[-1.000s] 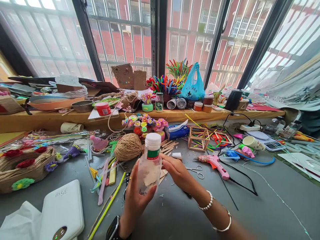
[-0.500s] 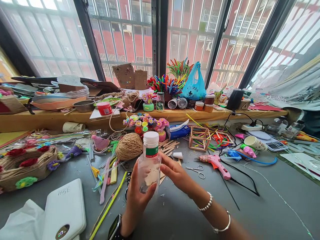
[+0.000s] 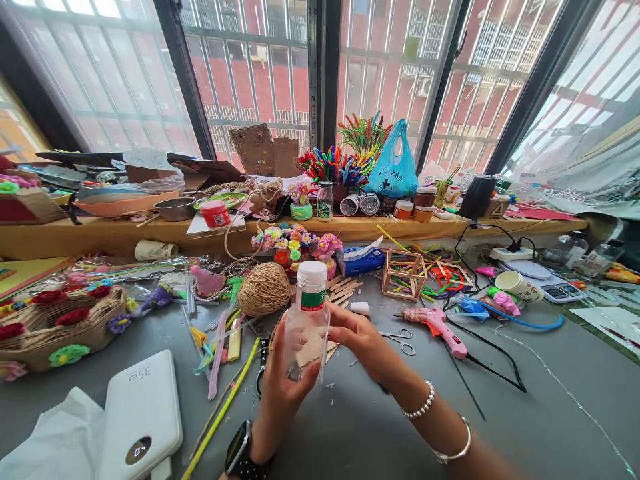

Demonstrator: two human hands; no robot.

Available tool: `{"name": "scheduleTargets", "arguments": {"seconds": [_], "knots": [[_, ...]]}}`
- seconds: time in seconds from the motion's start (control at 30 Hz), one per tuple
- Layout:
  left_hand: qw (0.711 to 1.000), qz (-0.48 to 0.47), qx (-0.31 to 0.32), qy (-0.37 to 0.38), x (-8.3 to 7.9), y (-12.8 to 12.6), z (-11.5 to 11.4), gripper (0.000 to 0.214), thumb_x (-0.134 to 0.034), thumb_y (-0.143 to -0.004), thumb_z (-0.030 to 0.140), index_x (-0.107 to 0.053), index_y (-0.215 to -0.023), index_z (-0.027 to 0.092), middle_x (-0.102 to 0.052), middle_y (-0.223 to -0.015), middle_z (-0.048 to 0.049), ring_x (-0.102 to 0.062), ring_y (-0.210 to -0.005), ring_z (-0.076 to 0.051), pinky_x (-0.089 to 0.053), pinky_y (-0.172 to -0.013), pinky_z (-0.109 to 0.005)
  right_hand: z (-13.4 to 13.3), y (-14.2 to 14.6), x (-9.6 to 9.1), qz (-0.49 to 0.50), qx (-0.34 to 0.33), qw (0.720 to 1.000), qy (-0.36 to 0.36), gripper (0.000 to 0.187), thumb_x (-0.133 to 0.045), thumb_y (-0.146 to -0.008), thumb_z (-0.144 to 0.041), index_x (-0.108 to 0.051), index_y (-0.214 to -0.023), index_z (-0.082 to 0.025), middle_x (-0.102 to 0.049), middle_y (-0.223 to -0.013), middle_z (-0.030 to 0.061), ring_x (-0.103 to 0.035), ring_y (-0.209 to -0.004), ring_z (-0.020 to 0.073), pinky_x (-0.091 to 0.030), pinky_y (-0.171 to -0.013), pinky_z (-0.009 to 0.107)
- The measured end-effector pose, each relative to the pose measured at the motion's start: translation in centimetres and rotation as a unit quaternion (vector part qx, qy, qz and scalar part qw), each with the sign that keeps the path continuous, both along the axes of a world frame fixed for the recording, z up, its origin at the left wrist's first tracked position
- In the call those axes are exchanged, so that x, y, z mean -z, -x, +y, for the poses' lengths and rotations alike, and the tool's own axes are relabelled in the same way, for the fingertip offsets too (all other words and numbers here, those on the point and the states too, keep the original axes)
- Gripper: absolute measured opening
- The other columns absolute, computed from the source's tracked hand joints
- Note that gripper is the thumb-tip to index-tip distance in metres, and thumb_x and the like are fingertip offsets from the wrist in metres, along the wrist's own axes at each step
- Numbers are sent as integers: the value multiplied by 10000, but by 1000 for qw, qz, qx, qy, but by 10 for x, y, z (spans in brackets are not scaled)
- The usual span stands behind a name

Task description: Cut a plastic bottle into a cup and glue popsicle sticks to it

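Note:
My left hand is wrapped round the lower part of a clear plastic bottle with a white cap and a green label, held upright above the grey table. My right hand touches the bottle's right side with its fingers curled against it. A smartwatch sits on my left wrist; a pearl bracelet and a bangle sit on my right wrist. Just behind the bottle lie a ball of jute twine and several wooden sticks.
A pink glue gun with a black cord and small scissors lie to the right. A white power bank and a twine basket with flowers are at the left. A stick-built cube and craft clutter fill the back.
The view has shifted slightly, so everything sits a little further right in the frame. Both hands keep the same hold on the bottle.

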State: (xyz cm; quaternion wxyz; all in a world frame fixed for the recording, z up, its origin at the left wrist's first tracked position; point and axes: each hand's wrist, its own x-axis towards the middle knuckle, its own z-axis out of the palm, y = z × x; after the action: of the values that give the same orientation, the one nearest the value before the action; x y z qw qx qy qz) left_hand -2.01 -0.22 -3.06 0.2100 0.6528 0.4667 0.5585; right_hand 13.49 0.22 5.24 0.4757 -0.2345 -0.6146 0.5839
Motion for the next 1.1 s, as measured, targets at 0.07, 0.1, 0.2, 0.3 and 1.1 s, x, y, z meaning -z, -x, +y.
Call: {"name": "scheduleTargets", "arguments": {"seconds": [0.07,0.1,0.2,0.3,1.1], "knots": [[1000,24,12,-2,-3,-2,-1,756,-574,-704,408,-210,-1335,204,-414,-1292,-138,-421,-1159,-313,-375,-916,-480,1,6,7,7,72,997,20,358,-485,-781,-209,-551,-1132,-232,-600,-1091,9,-525,-1017,179,-377,-917,339],[999,35,18,-6,-4,-3,-2,750,-569,-709,405,-208,-1335,205,-409,-1295,-139,-421,-1158,-308,-376,-914,-474,2,8,11,12,109,993,33,333,-471,-782,-211,-574,-1099,-226,-613,-1063,13,-542,-983,177,-393,-898,342],[999,17,40,6,-6,-4,-2,705,-534,-741,399,-199,-1334,216,-432,-1266,-138,-520,-1032,-260,-424,-860,-435,6,9,15,8,117,991,71,317,-433,-798,-259,-590,-1066,-198,-626,-1029,43,-574,-914,177,-440,-825,348],[999,-2,46,25,-9,-3,-1,674,-511,-766,380,-183,-1336,232,-469,-1213,-128,-573,-891,-203,-460,-804,-401,7,-1,8,-102,150,983,43,307,-450,-791,-305,-613,-1018,-179,-637,-1001,66,-583,-889,182,-454,-781,338],[966,200,-78,-142,-18,-6,0,748,-621,-699,363,-229,-1320,222,-447,-1175,-129,-465,-1093,-265,-429,-875,-408,-5,-35,-25,-401,122,907,-45,156,-460,-778,-225,-598,-757,-156,-616,-640,13,-557,-601,127,-408,-570,229]]}}
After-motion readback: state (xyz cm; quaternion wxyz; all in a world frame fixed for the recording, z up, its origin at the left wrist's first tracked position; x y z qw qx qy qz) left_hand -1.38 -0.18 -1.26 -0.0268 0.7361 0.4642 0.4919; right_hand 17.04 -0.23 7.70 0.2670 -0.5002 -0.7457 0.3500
